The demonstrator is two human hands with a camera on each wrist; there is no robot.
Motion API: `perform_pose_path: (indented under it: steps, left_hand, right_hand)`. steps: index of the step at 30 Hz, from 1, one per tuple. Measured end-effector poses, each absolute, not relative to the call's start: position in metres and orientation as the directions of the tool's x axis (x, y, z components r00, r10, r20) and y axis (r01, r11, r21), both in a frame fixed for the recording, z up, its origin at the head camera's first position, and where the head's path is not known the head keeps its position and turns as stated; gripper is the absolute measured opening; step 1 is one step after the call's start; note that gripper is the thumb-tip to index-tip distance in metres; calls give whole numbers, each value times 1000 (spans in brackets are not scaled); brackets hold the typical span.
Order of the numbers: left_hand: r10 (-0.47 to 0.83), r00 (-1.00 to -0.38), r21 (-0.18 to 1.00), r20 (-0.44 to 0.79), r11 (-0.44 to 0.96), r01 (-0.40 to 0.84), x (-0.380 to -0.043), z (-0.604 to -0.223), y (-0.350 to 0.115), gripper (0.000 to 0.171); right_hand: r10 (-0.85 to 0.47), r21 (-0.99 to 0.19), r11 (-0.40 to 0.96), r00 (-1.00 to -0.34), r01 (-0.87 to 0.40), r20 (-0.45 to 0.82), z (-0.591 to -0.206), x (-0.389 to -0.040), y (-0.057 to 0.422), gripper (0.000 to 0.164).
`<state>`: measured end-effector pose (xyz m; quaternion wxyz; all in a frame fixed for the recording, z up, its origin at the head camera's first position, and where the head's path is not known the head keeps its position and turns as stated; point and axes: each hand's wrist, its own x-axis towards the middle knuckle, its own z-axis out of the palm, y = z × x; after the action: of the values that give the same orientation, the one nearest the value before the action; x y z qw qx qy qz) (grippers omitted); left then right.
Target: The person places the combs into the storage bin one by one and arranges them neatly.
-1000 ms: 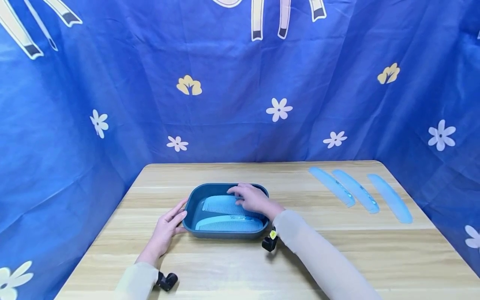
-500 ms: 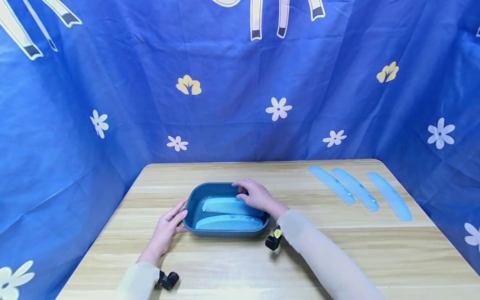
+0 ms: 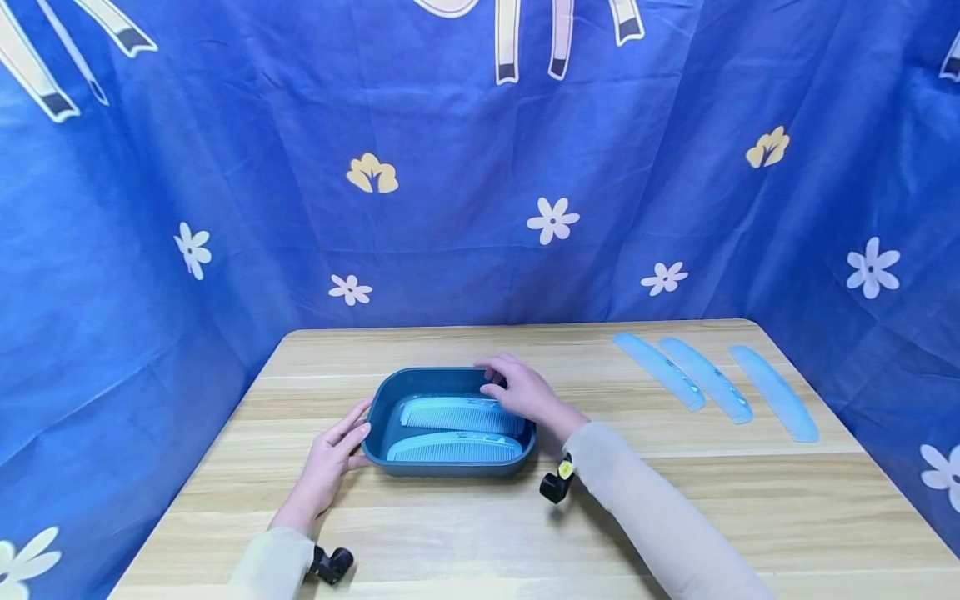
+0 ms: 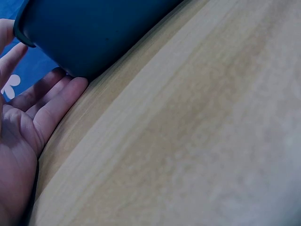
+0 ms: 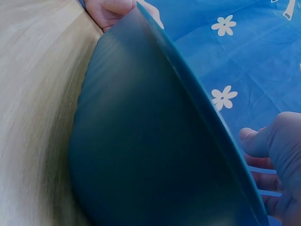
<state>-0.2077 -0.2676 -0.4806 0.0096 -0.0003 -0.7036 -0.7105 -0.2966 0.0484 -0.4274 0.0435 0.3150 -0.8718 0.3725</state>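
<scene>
Two light-blue combs, the far comb [image 3: 461, 414] and the near comb [image 3: 454, 447], lie side by side in a dark teal basin [image 3: 450, 470], teeth towards the person. My left hand [image 3: 330, 462] rests against the basin's left end; the left wrist view shows its fingertips [image 4: 75, 87] touching the wall low down. My right hand [image 3: 525, 392] is over the basin's far right corner, just beyond the far comb, holding nothing visible. In the right wrist view its thumb [image 5: 256, 142] and fingers stand apart beyond the rim.
Three more light-blue combs, the left comb [image 3: 660, 371], the middle comb [image 3: 707, 379] and the right comb [image 3: 775, 393], lie slanted on the wooden table [image 3: 480, 533] at the right. A blue patterned cloth [image 3: 450, 250] surrounds the table's back and sides.
My right hand has drawn away from the far comb, sliding right towards the basin's corner and leaving more of that comb in sight. My left hand stays at the basin's left end.
</scene>
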Motion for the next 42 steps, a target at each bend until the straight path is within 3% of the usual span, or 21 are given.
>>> perform_pose_path:
  steps: [9, 20, 35, 42]
  left_hand:
    - [-12, -1000, 1000, 19, -13, 19, -207, -481, -267, 56]
    - [-16, -1000, 1000, 20, 0, 20, -208, -480, -270, 54]
    - [-19, -1000, 1000, -7, 30, -8, -204, -479, -267, 54]
    - [-14, -1000, 999, -1, 36, -2, -206, -478, -266, 55]
  right_hand:
    - [-495, -631, 490, -788, -602, 367, -432, -294, 59, 36]
    - [-329, -709, 369, -798, -601, 505, -429, -290, 74, 29]
    - [-252, -759, 366, -842, -539, 477, -438, -288, 105, 32]
    - [-255, -743, 437, -862, -506, 438, -443, -290, 124, 33]
